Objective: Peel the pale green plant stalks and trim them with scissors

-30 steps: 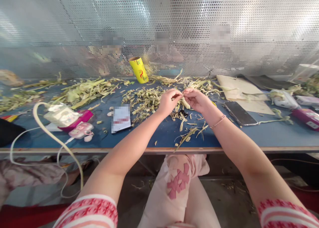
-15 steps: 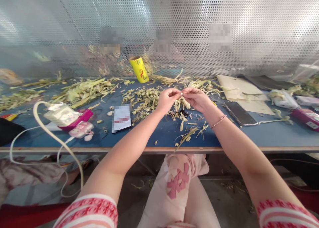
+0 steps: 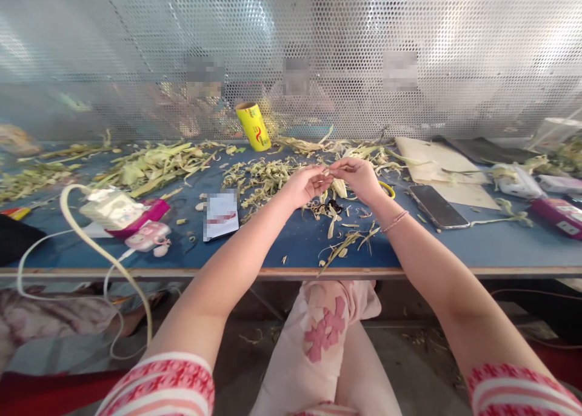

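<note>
Fingers of my right hand [image 3: 361,178] are pinched together on a small pale bit [image 3: 326,171], which sits right of the tube [image 3: 253,127] and nearer me; it is too small to make out. My left hand [image 3: 301,187] meets them at the fingertips, its other fingers loosely curled, and I cannot tell whether it grips the bit too. Around and below my hands, on the tube's near side and rightward, spread the scraps [image 3: 268,179]. Partly hidden by my right wrist, a yellow ring [image 3: 387,189] lies on the tube's right side. Farther right of the tube come a dark phone [image 3: 439,207] and some card [image 3: 439,158]. Nearer me than the tube and a little left is a screen [image 3: 221,216]; well left of the tube are piled stalks [image 3: 154,164] and a charger [image 3: 113,210]. Behind the tube stands the panel [image 3: 318,28], full of holes.
</note>
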{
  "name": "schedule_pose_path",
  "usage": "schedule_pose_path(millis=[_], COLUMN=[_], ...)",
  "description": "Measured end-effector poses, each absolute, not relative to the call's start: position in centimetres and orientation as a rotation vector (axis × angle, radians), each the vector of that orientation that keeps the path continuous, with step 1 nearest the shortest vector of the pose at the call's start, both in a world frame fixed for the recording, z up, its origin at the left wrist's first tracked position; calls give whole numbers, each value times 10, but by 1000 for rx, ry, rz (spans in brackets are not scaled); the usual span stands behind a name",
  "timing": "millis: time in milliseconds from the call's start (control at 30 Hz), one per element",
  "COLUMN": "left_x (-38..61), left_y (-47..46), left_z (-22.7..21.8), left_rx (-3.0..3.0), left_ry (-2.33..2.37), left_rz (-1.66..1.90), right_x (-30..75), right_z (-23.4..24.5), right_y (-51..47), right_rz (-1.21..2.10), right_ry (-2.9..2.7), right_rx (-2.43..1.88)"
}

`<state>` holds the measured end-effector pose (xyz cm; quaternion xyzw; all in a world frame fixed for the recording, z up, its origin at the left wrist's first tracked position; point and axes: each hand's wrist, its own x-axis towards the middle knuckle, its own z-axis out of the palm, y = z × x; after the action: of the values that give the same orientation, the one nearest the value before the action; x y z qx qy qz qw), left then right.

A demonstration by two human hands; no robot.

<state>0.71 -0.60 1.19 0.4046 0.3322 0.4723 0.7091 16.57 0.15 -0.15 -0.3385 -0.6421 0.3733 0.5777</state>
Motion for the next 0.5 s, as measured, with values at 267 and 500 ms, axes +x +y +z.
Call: schedule_pose_path(millis=[267, 500], left_x=[3, 1], left_y=[-3, -3], left_z=[11, 10], left_rx=[832, 917], left_ry=[683, 671], left_rz=[933, 925], right_x=[167, 167], right_z=[2, 4], right_y=[-1, -3], right_rz=[859, 909], right_ry=[-1568, -1555], right_rx=[-751, -729])
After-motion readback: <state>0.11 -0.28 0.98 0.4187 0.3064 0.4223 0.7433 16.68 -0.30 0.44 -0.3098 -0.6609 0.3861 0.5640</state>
